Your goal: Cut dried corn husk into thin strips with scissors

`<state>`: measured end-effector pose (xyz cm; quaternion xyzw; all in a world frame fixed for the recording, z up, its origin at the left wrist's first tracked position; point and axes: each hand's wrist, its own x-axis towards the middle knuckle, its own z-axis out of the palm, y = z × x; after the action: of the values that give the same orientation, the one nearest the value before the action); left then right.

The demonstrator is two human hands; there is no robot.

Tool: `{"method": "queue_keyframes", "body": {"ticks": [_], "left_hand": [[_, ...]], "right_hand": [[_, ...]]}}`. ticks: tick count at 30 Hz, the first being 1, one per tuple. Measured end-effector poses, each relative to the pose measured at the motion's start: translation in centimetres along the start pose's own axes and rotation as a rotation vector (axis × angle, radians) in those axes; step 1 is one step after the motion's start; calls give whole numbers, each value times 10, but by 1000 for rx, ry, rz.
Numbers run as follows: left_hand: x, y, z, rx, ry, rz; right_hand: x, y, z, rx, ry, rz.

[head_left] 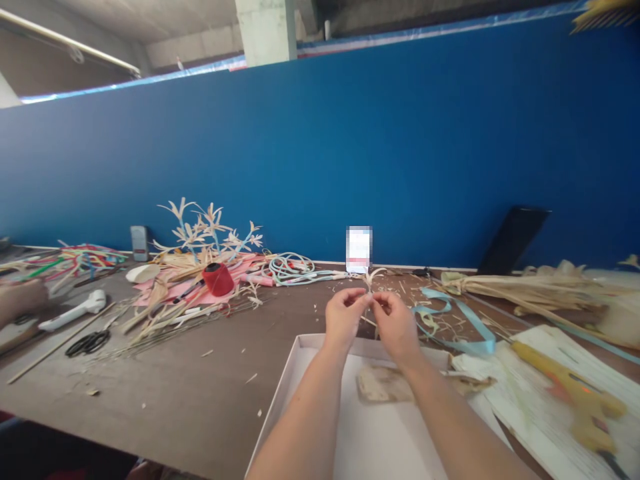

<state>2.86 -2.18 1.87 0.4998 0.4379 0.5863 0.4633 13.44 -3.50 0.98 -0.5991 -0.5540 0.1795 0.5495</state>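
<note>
My left hand (344, 318) and my right hand (397, 325) are raised together above the far edge of a white tray (280, 400). Both pinch a small pale straw flower (371, 277) whose thin petals stick up between the fingertips. The fingers of both hands are closed on its stem. A scrap of brownish husk (383, 385) lies in the tray under my right wrist.
A pile of straw strips, finished straw flowers (210, 227) and a red thread spool (218, 279) lies at left. Scissors (88, 343) and a white glue gun (75, 310) lie further left, near another person's hand (20, 298). A yellow glue gun (570, 390), light blue ribbon (465, 320) and dried husks (530, 290) lie at right.
</note>
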Motion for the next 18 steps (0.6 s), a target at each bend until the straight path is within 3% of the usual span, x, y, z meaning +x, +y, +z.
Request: {"method": "queue_keyframes", "body": {"ticks": [7, 18], "left_hand": [[1, 1, 0, 32, 57, 20], [-2, 6, -1, 231, 143, 196]], "right_hand": [[-5, -2, 4, -13, -62, -60], [-9, -3, 5, 18, -122, -93]]}}
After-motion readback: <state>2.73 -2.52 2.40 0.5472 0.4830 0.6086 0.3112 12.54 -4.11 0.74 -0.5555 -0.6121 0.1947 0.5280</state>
